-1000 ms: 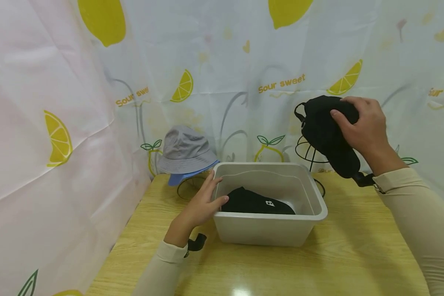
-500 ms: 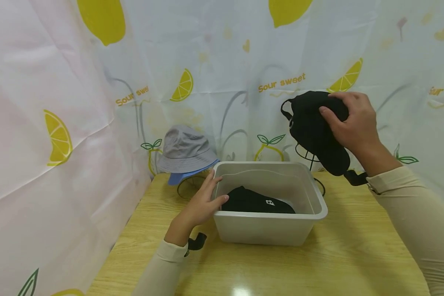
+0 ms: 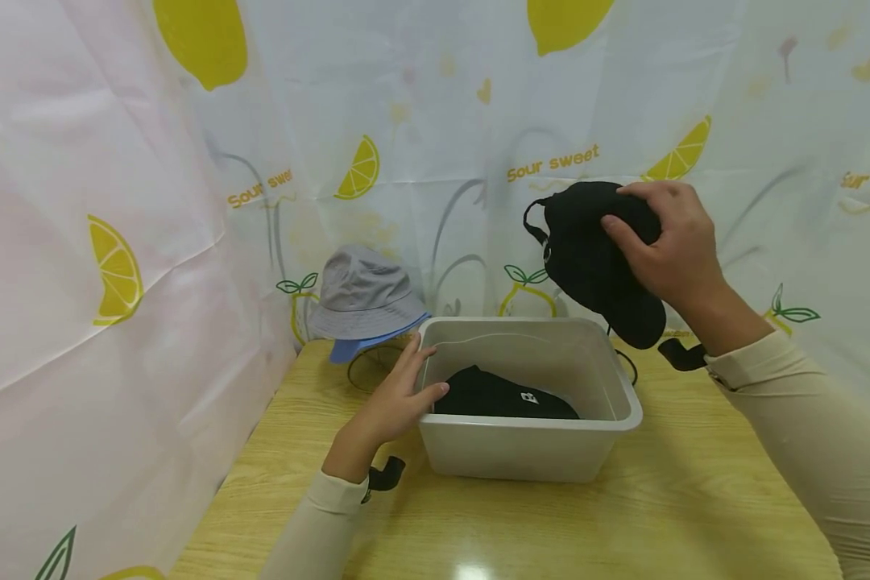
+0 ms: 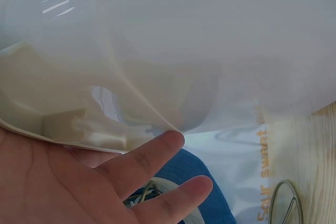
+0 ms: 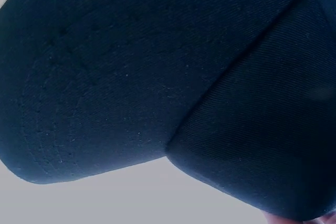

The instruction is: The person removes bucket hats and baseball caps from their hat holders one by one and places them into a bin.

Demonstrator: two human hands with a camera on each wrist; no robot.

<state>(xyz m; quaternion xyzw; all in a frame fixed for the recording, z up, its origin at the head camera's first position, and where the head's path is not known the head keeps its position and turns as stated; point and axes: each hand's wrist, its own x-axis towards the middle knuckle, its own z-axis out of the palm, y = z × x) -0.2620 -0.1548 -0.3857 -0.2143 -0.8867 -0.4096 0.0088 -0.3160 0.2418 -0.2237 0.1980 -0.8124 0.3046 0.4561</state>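
High over the right rear corner of the pale plastic bin (image 3: pixel 515 451), my right hand (image 3: pixel 677 246) grips a black baseball cap (image 3: pixel 583 246) by its crown. The cap's bill hangs down to the right and its back strap loop points left. In the right wrist view the cap (image 5: pixel 210 103) fills most of the frame. My left hand (image 3: pixel 395 399) rests on the bin's left rim near the front corner. Its fingers (image 4: pixel 144 161) extend along the outer wall in the left wrist view. Inside the bin lies another black cap (image 3: pixel 500 399) with a small white logo, partly hidden by the front wall.
Left of the bin, a grey bucket hat (image 3: pixel 362 290) sits over a blue hat (image 3: pixel 348 351) on a wire stand (image 3: pixel 358 374). A black wire stand (image 3: pixel 629 366) shows behind the bin's right side, mostly covered. A lemon-print curtain (image 3: pixel 435 121) backs the wooden table (image 3: pixel 551 528).
My right hand has carried the black baseball cap leftward, from over the black wire stand to over the bin's right rear corner. The left hand has stayed in place.
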